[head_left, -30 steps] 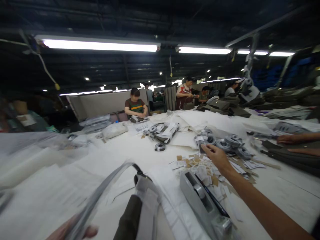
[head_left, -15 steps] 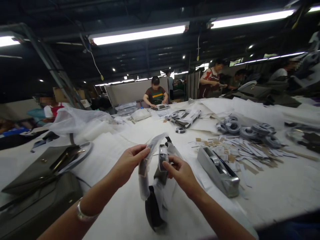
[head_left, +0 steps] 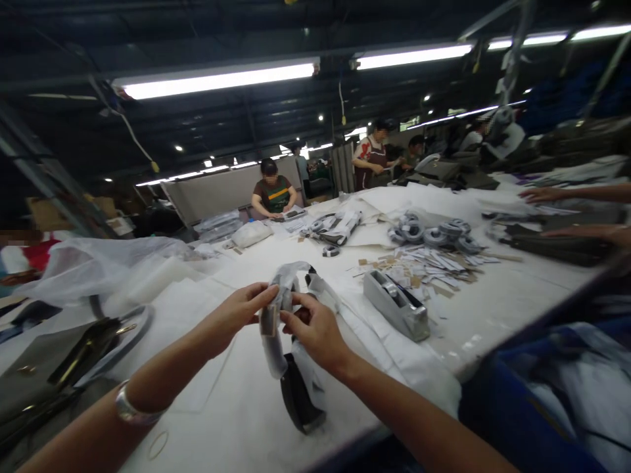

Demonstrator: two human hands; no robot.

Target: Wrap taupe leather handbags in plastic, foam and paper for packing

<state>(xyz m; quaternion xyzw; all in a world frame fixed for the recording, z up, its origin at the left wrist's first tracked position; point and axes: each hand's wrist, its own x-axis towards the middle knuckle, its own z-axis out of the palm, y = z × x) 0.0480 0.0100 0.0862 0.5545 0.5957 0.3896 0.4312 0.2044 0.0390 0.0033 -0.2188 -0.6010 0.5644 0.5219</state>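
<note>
Over the near part of the table I hold up a dark bag strap (head_left: 302,394), looped and largely covered in whitish translucent wrapping. Its lower end is bare and black. My left hand (head_left: 246,305) is closed on the wrapped upper left side of the loop. Close beside it, my right hand (head_left: 318,328) pinches the strap with thumb and fingers, hiding part of the inner side. A grey tape dispenser (head_left: 394,305) stands to the right of my right hand. Olive handbags (head_left: 34,368) lie left of my left forearm.
Paper tags (head_left: 424,266) lie scattered beyond the dispenser, near rolled grey straps (head_left: 438,233). White sheeting (head_left: 108,263) is heaped at left. A co-worker's hands (head_left: 562,230) reach in from the right. A blue container (head_left: 537,407) sits below the table edge; other people work behind.
My right hand has moved left and up along the strap, closer to my left hand. The view has swung right, bringing a co-worker's hands and the blue container into sight.
</note>
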